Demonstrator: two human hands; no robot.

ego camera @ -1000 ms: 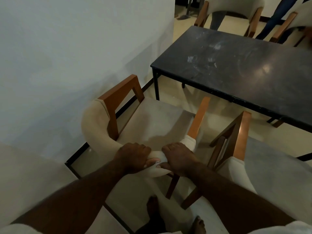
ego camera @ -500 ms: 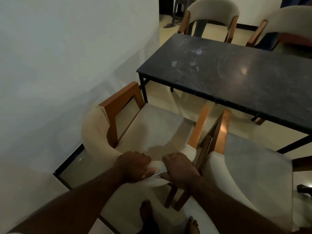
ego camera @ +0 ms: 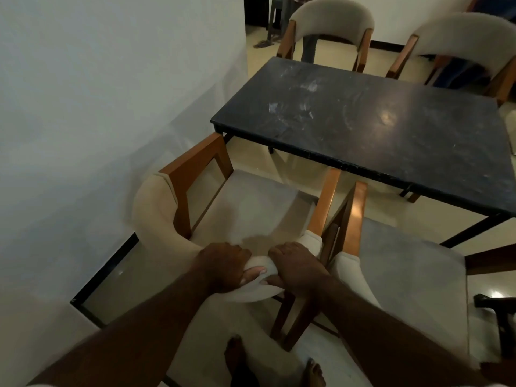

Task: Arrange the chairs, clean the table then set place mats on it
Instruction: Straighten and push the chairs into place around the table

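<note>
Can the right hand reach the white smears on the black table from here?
Probably not: the right hand grips the chair backrest, and the seat separates it from the smears on the table.

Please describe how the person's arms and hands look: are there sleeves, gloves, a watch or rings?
Both forearms are bare from the wrists back to near the bottom edge of the picture. The left hand and right hand wear no gloves, and no watch, bracelet or ring is visible. At the bottom corners a pale edge may be a short sleeve, but it is too cropped to tell. The feet below are bare too.
</note>
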